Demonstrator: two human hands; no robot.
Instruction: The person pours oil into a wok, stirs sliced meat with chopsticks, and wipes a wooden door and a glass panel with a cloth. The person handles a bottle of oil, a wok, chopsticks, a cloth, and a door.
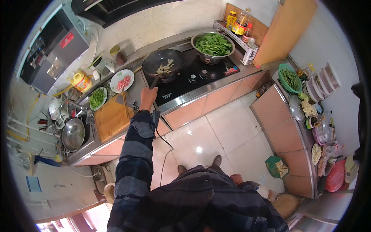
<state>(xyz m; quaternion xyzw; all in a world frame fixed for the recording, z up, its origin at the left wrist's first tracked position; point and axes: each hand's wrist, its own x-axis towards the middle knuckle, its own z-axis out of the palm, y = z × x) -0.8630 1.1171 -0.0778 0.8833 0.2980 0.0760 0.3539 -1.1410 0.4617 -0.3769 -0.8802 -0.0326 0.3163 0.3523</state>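
My left hand [148,97] is closed around the handle of a dark wok [150,61], which sits on the left burner of a black glass gas stove [185,90]. Pale sliced pieces [165,66] lie in the wok. Low beside my body hangs my right hand [237,179], with nothing visible in it; its fingers look curled but are small in view. A metal basin of green leafy vegetables [213,44] stands on the right burner. Left of the wok, a white plate [114,77] holds sliced raw meat, with wooden chopsticks [124,97] resting across its rim.
A wooden cutting board [108,119] with a cleaver lies on the left counter, near a plate of chopped greens [98,98]. A rack [246,55] holds sauce bottles. The right counter [292,121] carries baskets and food. A green bin [274,166] stands on the floor.
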